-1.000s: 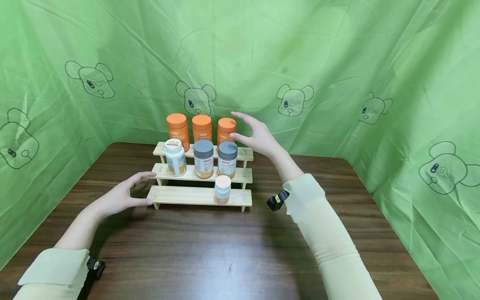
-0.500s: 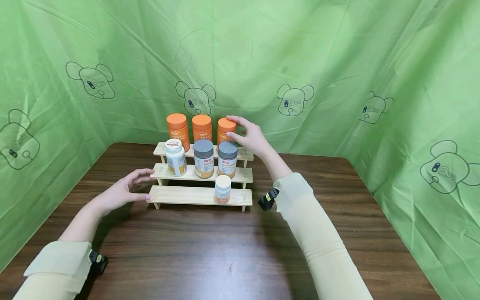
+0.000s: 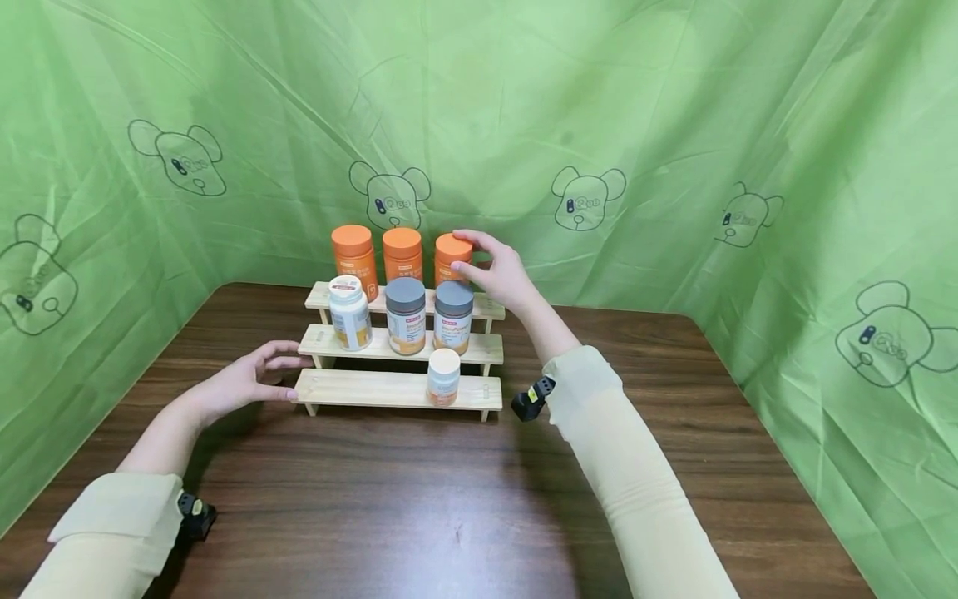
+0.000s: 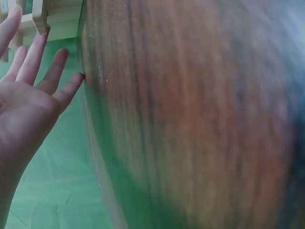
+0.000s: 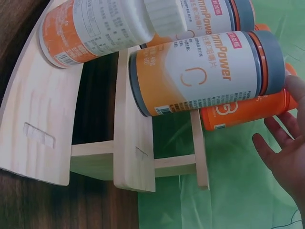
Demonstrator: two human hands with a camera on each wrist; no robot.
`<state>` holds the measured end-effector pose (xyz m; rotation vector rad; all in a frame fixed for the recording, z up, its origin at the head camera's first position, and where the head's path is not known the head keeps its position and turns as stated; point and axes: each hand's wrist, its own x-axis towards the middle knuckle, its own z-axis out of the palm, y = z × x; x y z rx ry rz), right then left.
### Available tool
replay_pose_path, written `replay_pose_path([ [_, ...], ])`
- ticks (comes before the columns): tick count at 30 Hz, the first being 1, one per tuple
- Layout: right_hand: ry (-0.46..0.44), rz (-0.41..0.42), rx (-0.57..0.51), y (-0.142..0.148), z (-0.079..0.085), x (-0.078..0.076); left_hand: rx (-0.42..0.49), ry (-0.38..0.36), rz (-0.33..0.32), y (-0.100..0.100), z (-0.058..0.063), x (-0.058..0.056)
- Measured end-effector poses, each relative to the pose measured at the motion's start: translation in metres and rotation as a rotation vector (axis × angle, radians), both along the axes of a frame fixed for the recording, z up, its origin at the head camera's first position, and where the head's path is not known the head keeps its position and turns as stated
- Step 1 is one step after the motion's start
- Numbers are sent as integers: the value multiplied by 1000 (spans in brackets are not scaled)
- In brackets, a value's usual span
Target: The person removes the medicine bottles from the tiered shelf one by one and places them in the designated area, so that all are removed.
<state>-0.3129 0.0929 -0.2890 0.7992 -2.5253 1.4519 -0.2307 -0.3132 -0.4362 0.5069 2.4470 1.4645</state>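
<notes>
A three-step wooden display rack (image 3: 352, 388) stands on the table. My left hand (image 3: 247, 384) is at its left end, thumb by the bottom step and fingers by the middle one. In the left wrist view those fingers (image 4: 34, 56) are fairly straight, one touching a rack leg. On the top step, my right hand (image 3: 503, 271) holds the rightmost orange bottle (image 3: 447, 273) by its cap, thumb in front and fingers behind. Two more orange bottles (image 3: 355, 264) stand to its left. Grey-capped bottles (image 3: 407, 324) partly hide the top row.
The middle step also bears a white bottle (image 3: 350, 320) at left. A small white-capped bottle (image 3: 443, 383) stands at the right of the bottom step. Green cloth (image 3: 479, 108) hangs behind and beside the dark wooden table (image 3: 389, 507).
My right hand has moved left onto the cap of the rightmost orange bottle. The left hand has shifted slightly at the rack's end. The bottles stay in place.
</notes>
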Motion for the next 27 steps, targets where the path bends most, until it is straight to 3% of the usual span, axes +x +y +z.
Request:
replay_pose_path([
  [4,2,-15,-47,4,9,7,-54,1,-28,-1,-2,-2],
  [11,46,-41,-117,21,0,-18,-80,23,-55,-3,-6,-3],
  [13,58,-46,-133,27,2,-17,-84,33,-75,-4,-6,-4],
  [20,60,-82,-156,51,13,-10,-110,50,-123,-3,-3,-6],
  [27,34,-111,-134,68,37,19,-144,35,-102,-5,-4,-7],
])
